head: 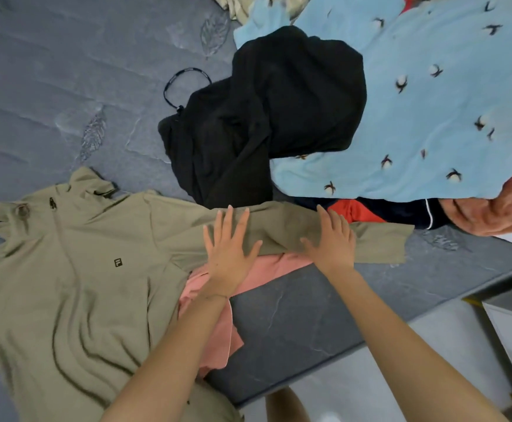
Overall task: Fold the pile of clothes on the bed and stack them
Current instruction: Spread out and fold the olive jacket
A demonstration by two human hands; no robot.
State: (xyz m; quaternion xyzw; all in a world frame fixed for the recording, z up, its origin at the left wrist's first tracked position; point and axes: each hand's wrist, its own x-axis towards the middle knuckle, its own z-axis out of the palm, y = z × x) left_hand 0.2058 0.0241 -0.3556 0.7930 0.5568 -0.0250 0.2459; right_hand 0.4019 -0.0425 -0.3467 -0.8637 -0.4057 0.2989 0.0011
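Both hands lying flat, gripping nothing: left hand point(229, 246) & right hand point(333, 242) pressing olive jacket point(81, 284) sleeve point(379, 242), centre frame. Jacket lying lower left over pink garment point(263, 277); unfolded pile point(263, 117) sitting upper right. Step: smoothing sleeve. Next, est.: pinching cuff, folding across body.

Zip top point(66, 284) left on bed point(50, 71), sleeve point(379, 242) out rt over another garment point(215, 339); clothes pile point(416, 102) behind, to rt
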